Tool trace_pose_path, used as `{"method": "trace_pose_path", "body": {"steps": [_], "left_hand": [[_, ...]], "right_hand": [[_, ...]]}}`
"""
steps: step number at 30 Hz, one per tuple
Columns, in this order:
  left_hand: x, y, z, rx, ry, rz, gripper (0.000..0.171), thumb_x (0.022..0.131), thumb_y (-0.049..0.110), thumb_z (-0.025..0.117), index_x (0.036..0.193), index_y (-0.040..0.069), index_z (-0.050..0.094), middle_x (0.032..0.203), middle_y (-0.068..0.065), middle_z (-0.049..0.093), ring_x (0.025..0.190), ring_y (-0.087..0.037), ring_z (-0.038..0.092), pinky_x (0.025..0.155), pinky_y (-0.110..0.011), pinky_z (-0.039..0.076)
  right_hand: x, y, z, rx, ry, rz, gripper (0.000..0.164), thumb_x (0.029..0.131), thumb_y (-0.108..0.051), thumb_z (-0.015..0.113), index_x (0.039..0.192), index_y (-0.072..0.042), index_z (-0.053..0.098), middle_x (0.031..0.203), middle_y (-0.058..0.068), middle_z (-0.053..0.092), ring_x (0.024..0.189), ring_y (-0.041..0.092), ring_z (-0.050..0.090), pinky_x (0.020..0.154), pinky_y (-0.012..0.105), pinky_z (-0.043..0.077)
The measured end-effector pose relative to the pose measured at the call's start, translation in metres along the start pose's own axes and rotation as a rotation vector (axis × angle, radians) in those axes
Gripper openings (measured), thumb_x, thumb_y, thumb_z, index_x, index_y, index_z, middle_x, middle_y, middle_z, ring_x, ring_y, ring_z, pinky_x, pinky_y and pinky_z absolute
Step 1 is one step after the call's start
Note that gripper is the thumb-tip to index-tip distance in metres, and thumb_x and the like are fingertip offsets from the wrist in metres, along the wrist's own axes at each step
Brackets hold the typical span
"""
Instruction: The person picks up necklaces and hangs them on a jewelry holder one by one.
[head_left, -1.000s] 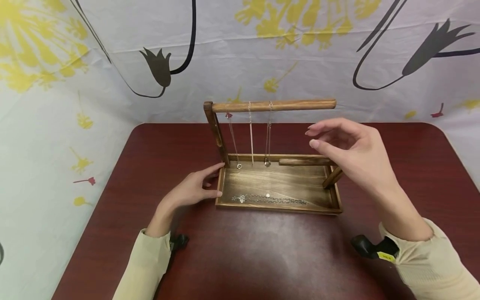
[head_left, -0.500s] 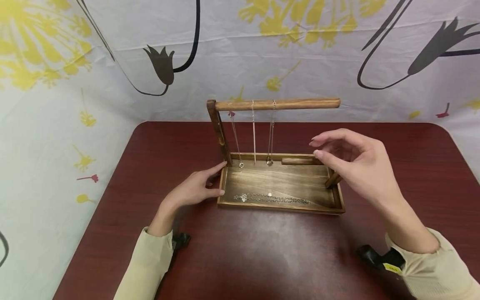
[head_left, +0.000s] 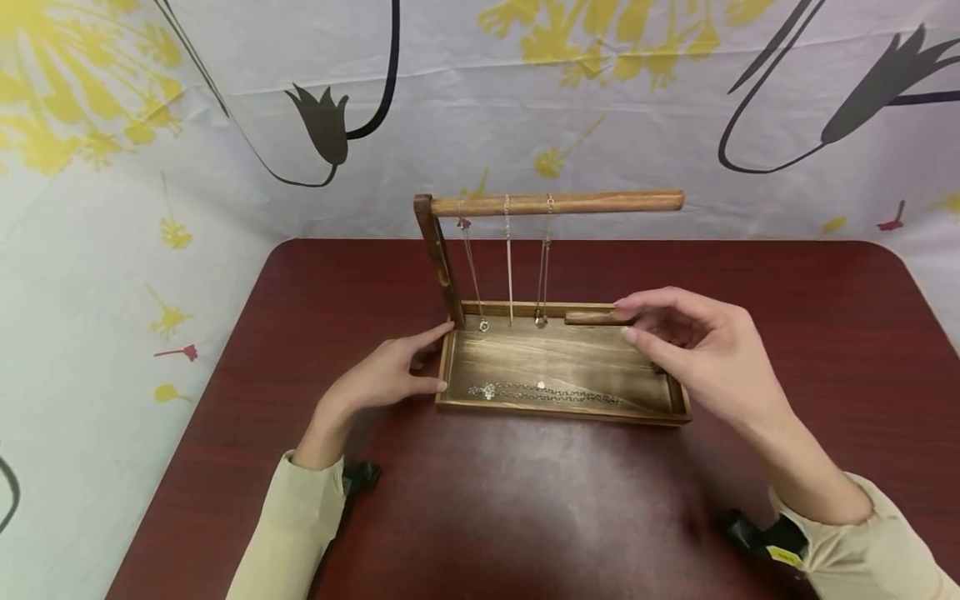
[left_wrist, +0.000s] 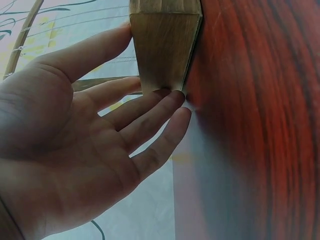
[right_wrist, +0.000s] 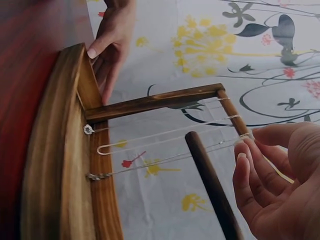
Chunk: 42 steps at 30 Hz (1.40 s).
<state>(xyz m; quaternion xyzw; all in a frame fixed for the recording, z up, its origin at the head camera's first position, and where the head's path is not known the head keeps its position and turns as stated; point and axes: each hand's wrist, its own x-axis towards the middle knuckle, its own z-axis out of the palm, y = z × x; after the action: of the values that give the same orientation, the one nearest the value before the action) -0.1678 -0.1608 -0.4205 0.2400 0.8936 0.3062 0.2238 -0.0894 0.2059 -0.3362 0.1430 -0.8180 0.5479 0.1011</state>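
Observation:
A wooden jewelry stand has a shallow tray (head_left: 570, 354) and a long upper bar (head_left: 622, 202) on a left post. Three thin necklaces (head_left: 509, 275) hang from this bar. A silver chain necklace (head_left: 555, 395) with a flower-like pendant lies along the tray's front. My left hand (head_left: 382, 373) touches the tray's left end; in the left wrist view its fingers (left_wrist: 150, 125) lie nearly straight against the wood. My right hand (head_left: 697, 342), fingers loosely bent, is at the lower short bar (head_left: 592, 318) and hides its right part. A gap shows between thumb and forefinger; I see nothing held.
The stand rests on a dark red table (head_left: 540, 500). Behind it hangs a white cloth (head_left: 420, 167) with yellow and grey flower prints. A tiny white round thing (head_left: 541, 385) is in the tray. Dark wrist devices (head_left: 765, 537) stick out at both sleeves.
My right hand has come down from above the tray's right side to the short bar's level. The left hand stays at the tray's left end, and the necklaces hang as before.

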Motion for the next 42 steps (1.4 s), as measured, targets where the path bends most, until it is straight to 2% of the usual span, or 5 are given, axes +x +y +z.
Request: {"method": "trace_pose_path", "body": {"steps": [10, 20, 26, 32, 42], "left_hand": [[0.000, -0.001, -0.001, 0.020, 0.006, 0.014, 0.084, 0.088, 0.025, 0.078, 0.158, 0.023, 0.030, 0.151, -0.008, 0.046, 0.128, -0.027, 0.054, 0.101, -0.046, 0.046], [-0.002, 0.001, -0.002, 0.007, -0.027, 0.005, 0.087, 0.088, 0.024, 0.079, 0.159, 0.023, 0.028, 0.154, -0.008, 0.041, 0.130, -0.029, 0.052, 0.103, -0.047, 0.045], [-0.002, 0.001, -0.001, 0.007, -0.027, 0.011, 0.087, 0.088, 0.023, 0.079, 0.159, 0.023, 0.028, 0.155, -0.007, 0.039, 0.131, -0.030, 0.051, 0.104, -0.047, 0.044], [-0.002, 0.000, -0.001, 0.015, -0.026, 0.014, 0.087, 0.088, 0.023, 0.078, 0.159, 0.023, 0.027, 0.155, -0.007, 0.040, 0.133, -0.029, 0.048, 0.104, -0.047, 0.044], [-0.002, 0.000, -0.001, 0.011, -0.023, 0.013, 0.087, 0.088, 0.023, 0.078, 0.159, 0.022, 0.027, 0.155, -0.007, 0.039, 0.131, -0.029, 0.051, 0.104, -0.046, 0.045]], "right_hand": [[-0.007, 0.008, 0.004, 0.002, -0.036, 0.023, 0.024, 0.087, 0.003, 0.074, 0.109, -0.007, 0.074, 0.100, 0.001, 0.074, 0.078, 0.013, 0.069, 0.063, 0.019, 0.053], [-0.010, 0.016, 0.006, -0.018, -0.102, 0.045, 0.029, 0.086, 0.004, 0.074, 0.110, -0.012, 0.076, 0.104, 0.000, 0.074, 0.084, 0.010, 0.070, 0.068, 0.020, 0.055], [-0.016, 0.023, 0.008, -0.038, -0.137, 0.113, 0.025, 0.089, -0.006, 0.075, 0.111, -0.018, 0.076, 0.105, -0.001, 0.074, 0.085, 0.011, 0.071, 0.063, 0.021, 0.053], [-0.018, 0.029, 0.008, -0.054, -0.156, 0.115, 0.026, 0.089, -0.006, 0.075, 0.110, -0.020, 0.076, 0.102, -0.003, 0.075, 0.085, 0.014, 0.071, 0.058, 0.021, 0.049], [-0.019, 0.037, 0.010, -0.077, -0.159, 0.106, 0.025, 0.089, -0.006, 0.075, 0.110, -0.019, 0.076, 0.105, -0.003, 0.074, 0.082, 0.013, 0.070, 0.062, 0.022, 0.053]]}}
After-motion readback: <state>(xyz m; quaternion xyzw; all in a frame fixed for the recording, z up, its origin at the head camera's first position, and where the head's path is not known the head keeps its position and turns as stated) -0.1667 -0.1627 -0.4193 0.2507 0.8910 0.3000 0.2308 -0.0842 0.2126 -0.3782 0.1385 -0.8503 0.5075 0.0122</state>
